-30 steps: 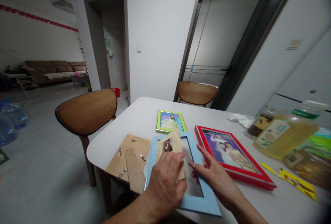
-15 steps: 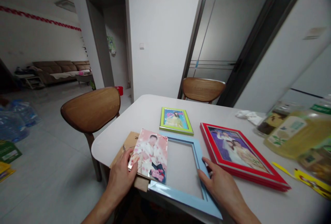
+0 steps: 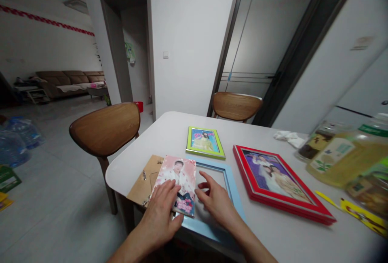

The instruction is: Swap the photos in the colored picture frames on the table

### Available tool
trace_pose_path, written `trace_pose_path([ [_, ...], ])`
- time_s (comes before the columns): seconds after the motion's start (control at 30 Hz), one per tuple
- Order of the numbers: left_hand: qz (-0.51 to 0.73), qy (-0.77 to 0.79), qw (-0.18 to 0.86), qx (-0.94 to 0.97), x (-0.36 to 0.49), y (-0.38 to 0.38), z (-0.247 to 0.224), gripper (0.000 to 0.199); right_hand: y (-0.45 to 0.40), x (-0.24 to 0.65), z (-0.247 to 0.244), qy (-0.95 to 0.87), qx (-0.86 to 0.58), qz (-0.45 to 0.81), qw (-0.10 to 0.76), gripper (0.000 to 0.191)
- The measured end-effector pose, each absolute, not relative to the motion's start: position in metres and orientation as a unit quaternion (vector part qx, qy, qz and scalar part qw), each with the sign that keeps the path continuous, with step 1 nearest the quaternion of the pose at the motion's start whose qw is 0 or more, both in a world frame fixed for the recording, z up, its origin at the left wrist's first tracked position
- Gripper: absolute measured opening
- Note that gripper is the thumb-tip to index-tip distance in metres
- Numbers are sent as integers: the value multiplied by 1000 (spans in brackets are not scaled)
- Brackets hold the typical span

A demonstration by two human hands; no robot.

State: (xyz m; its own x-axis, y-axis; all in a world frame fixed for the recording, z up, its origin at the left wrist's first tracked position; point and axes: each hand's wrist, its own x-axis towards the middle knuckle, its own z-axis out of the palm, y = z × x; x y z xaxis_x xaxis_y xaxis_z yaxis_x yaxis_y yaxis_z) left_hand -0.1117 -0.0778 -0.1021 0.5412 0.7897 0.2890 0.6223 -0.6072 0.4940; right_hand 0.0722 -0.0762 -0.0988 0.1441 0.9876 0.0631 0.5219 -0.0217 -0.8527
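A pink portrait photo [image 3: 188,170] lies face up, its right part over the blue picture frame [image 3: 235,192]. My left hand [image 3: 160,212] rests flat on the photo's lower left, fingers stretched out. Over the frame's opening hovers my right hand [image 3: 216,202], holding nothing, with its fingers bent and apart beside the photo's right edge. A brown backing board [image 3: 138,186] with metal clips sticks out from under the photo on the left, past the table edge. The frame's left side is hidden by the photo and hand.
A green framed picture [image 3: 205,141] lies behind the blue frame. Red picture frames [image 3: 283,182] are stacked to the right. Beyond them stand a bottle of yellow liquid [image 3: 339,158] and a glass jar [image 3: 317,139]. A wooden chair [image 3: 106,127] is at the table's left.
My left hand has moved from the photo's left edge onto its face. My right hand has let go of the blue frame's right side and moved left to the photo's edge.
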Motion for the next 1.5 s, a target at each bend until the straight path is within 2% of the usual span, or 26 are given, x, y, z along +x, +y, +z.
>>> trace_pose_path([
  [0.13, 272, 381, 167, 868, -99, -77, -104, 62, -67, 47, -93, -546, -586, 363, 476, 55],
  [0.27, 420, 363, 204, 807, -91, -69, -90, 51, -77, 38, -65, -521, -508, 382, 570, 54],
  [0.37, 534, 378, 313, 688, -82, -68, -73, 40, -86, 48, -63, -510, -525, 363, 576, 54],
  [0.47, 609, 351, 470, 534, -65, -74, -68, 38, -90, 63, -80, -458, -596, 370, 545, 58],
  [0.57, 607, 289, 607, 423, -47, -84, -78, 45, -93, 77, -94, -372, -582, 448, 568, 68],
  [0.67, 571, 295, 652, 402, -42, -88, -87, 54, -98, 92, -93, -325, -576, 446, 603, 73],
  [0.77, 519, 371, 599, 483, -55, -84, -89, 54, -102, 111, -87, -328, -627, 435, 557, 70],
  [0.87, 435, 425, 473, 637, -72, -82, -91, 47, -100, 124, -87, -367, -677, 405, 493, 67],
  [0.97, 350, 410, 375, 754, -80, -86, -98, 48, -93, 127, -93, -423, -718, 333, 441, 64],
  [1.1, 249, 379, 296, 841, -79, -92, -101, 50, -83, 124, -96, -506, -766, 211, 335, 54],
  [1.3, 148, 383, 237, 881, -77, -93, -86, 46, -85, 115, -92, -613, -778, 3, 139, 39],
  [1.5, 132, 388, 222, 885, -73, -95, -86, 44, -93, 107, -104, -631, -764, -80, 111, 35],
])
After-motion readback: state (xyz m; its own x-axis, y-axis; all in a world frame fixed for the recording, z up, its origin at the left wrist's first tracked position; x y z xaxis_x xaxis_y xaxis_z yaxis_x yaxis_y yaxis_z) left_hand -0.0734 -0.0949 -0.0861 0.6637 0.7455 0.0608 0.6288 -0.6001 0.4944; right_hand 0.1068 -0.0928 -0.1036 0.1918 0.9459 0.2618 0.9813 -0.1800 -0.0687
